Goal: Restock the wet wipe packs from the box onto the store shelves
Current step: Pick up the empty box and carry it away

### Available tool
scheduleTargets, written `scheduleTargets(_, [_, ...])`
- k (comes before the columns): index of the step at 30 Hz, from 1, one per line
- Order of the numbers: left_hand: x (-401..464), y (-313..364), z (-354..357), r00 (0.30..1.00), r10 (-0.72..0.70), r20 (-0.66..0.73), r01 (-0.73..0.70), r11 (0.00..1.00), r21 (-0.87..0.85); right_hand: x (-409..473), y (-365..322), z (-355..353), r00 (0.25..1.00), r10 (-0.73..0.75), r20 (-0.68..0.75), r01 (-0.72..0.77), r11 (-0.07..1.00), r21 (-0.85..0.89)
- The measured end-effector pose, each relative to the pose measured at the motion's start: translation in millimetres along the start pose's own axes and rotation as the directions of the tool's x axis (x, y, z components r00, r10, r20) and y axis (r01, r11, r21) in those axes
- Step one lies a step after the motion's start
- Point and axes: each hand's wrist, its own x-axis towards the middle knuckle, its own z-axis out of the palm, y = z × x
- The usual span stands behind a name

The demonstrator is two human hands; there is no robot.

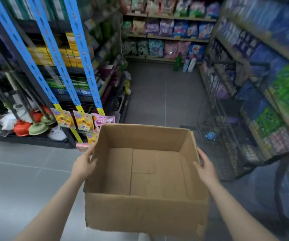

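Item: cardboard box [145, 173], open-topped, nothing visible inside, carried level between both hands. Left hand [83, 165] grips the left wall, right hand [205, 168] the right (thumbs over rim). Shelves [262, 94] flank the aisle ahead; neither hand nearer.

The cardboard box [145, 173] held between the hands is plain brown corrugated board, matt and slightly rough, with creased flaps on its inner floor and a scuffed, torn lower edge at the near right corner. Below it the floor [164, 94] is grey tile, smooth with a dull sheen. Left of the left hand [83, 164], the shelf rack [1, 40] is dark painted metal, and the hanging display strips [53, 54] look like blue plastic. Beyond the right hand [207, 168], a wire cart [227, 119] is thin dark metal. The packs on the shelves [279, 94] to the right are glossy plastic film.
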Motion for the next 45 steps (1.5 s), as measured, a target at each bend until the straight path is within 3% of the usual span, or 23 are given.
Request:
scheduleTargets(10, [215.5,72.2,23.2,0.997,0.052,0.055,-0.054,0.998,0.027,208.1,-49.9,-1.9,0.998,-0.020,-0.062,0.022,0.999,0.034])
scheduleTargets(23, [518.1,182.7,43.8,0.994,0.091,0.064,-0.091,0.996,-0.017,501.9,-129.5,9.7,0.987,-0.001,-0.161,-0.013,0.997,-0.082])
scheduleTargets(29, [643.7,224.8,67.3,0.990,0.099,0.098,-0.099,0.995,-0.008,633.3,-148.5,11.9,0.986,0.023,-0.164,-0.042,0.993,-0.112])
scheduleTargets(36, [809.7,285.9,105.5,0.990,0.097,0.104,-0.098,0.995,0.010,797.9,-181.0,1.1,0.997,-0.028,-0.077,0.026,0.999,-0.025])
scheduleTargets(41, [909.5,341.4,112.4,0.990,0.096,0.102,-0.099,0.995,0.022,916.6,-203.7,-9.8,0.991,-0.086,-0.100,0.079,0.994,-0.072])
scheduleTargets(45, [984.2,385.4,130.4,0.987,0.130,0.097,-0.128,0.991,-0.028,993.5,-208.6,-20.2,0.993,-0.031,-0.116,0.025,0.998,-0.056])
